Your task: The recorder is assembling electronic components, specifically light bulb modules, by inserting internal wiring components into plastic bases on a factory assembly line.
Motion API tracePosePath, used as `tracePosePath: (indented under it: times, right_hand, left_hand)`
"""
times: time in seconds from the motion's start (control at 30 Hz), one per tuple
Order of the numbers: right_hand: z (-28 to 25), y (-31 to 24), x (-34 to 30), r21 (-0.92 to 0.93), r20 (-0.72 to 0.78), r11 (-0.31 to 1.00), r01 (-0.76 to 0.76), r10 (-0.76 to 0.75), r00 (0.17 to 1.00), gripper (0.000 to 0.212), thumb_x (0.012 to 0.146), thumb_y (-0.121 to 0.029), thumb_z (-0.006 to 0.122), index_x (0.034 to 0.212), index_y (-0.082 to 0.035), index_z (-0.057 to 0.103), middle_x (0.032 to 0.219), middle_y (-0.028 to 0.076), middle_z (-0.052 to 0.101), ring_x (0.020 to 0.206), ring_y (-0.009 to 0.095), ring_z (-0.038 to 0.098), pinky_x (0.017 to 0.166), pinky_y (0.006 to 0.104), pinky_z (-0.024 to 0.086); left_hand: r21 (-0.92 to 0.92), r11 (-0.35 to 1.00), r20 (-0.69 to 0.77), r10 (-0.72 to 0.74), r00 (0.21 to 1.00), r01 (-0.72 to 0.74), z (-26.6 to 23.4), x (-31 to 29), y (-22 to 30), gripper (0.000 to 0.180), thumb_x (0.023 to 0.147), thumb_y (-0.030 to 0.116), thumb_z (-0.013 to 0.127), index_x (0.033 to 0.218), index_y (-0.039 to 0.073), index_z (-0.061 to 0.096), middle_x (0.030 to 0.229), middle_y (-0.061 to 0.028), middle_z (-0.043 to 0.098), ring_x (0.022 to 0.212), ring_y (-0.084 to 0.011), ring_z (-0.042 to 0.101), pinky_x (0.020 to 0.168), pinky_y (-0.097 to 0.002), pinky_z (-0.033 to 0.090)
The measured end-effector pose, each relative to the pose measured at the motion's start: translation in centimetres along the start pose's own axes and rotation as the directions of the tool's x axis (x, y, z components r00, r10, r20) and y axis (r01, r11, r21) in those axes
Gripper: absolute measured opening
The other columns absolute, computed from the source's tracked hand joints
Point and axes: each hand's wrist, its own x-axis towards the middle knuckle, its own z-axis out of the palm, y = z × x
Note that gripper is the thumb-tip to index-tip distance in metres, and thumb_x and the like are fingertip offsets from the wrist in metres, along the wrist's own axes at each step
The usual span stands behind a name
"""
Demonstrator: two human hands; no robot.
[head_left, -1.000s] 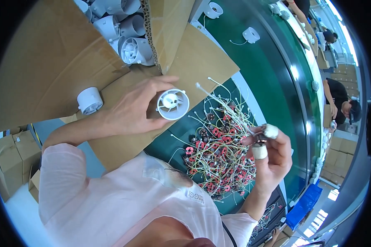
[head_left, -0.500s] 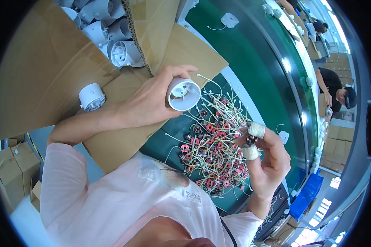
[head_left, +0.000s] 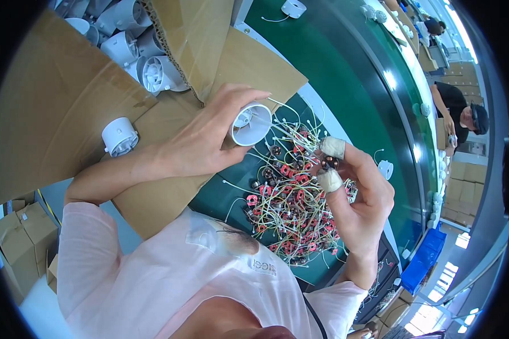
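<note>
My left hand [head_left: 220, 127] is wrapped round a white plastic cup-shaped housing [head_left: 251, 125], its open mouth turned toward the right. Between the taped thumb and forefinger of my right hand [head_left: 356, 195] is a small dark motor [head_left: 329, 163] with copper showing. Pale wires [head_left: 288, 133] run between the housing and the motor; where they end is hard to make out. Below both hands lies a heap of small motors with red parts and tangled wires [head_left: 291, 209]. Another white housing [head_left: 120, 137] rests on cardboard beside my left forearm.
A cardboard box [head_left: 178, 53] at the upper left holds several white housings [head_left: 161, 73]. The green conveyor belt [head_left: 345, 73] curves past on the right, carrying a few white housings with wires [head_left: 293, 8]. A blue bin [head_left: 423, 261] stands at the lower right; a co-worker [head_left: 464, 116] sits across the belt.
My right hand has moved the motor up and left, closer to the housing. The housing in my left hand has tilted slightly. Housings on the belt have shifted in view.
</note>
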Motion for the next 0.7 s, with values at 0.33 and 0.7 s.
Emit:
tracePosePath:
  times: [0.33, 0.7]
  right_hand:
    - [-0.2, -0.9, 1.2, -0.195, 0.045, 0.960, 0.203, -0.198, 0.979, 0.026, 0.076, 0.004, 0.060, 0.103, 0.005, 0.058, 0.089, 0.011, 0.063, 0.074, 0.015, 0.062, 0.063, 0.0245, 0.049]
    - [2.0, -2.0, 1.0, -0.180, 0.289, 0.757, 0.629, -0.570, 0.769, 0.036, 0.053, 0.005, 0.063, 0.088, 0.001, 0.059, 0.091, 0.017, 0.060, 0.076, 0.026, 0.061, 0.062, 0.0336, 0.050]
  left_hand:
    - [0.020, 1.000, 0.048, -0.016, 0.999, 0.015, -0.2, 0.1, 0.0, 0.063, 0.067, 0.000, 0.066, 0.124, 0.006, 0.038, 0.117, -0.0145, 0.041, 0.106, -0.0315, 0.046, 0.091, -0.0369, 0.039]
    - [-0.098, 0.982, 0.100, -0.149, 0.984, 0.159, -0.5, 0.2, 0.3, 0.061, 0.065, 0.003, 0.072, 0.117, 0.007, 0.041, 0.114, -0.0129, 0.046, 0.106, -0.0261, 0.048, 0.087, -0.0340, 0.041]
